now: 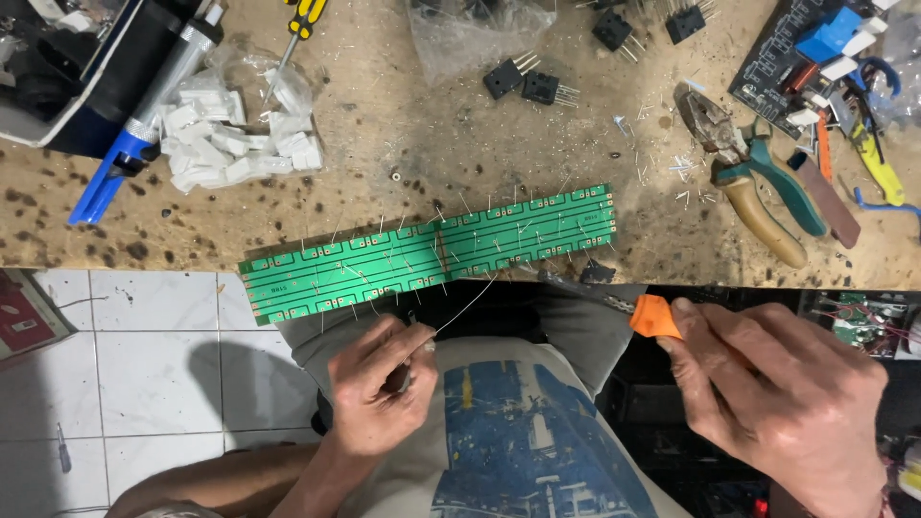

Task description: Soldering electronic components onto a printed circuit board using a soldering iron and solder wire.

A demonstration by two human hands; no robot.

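1. The left hand (374, 388) is being kept closed, its fingers pinched together on a thin solder wire (467, 305), which is being held up toward the near edge of the green circuit board (432, 251).
2. The right hand (787, 393) is being kept clamped around the orange-handled soldering iron (614, 299), whose tip is being pointed at the same near edge of the board. The two hands are being held well apart.
3. The board is lying tilted on the near edge of the workbench (403, 144), with many thin component legs standing up from it.
4. A clear plastic bag (240, 134) at the left is holding small white blocks. Another clear bag (480, 29) is lying at the top; its contents cannot be told.
5. Black components (523, 82), pliers (758, 182) and a second, dark circuit board (796, 67) are lying on the stained wooden surface toward the right.
6. White floor tiles (153, 374) are being seen below the bench at the left.
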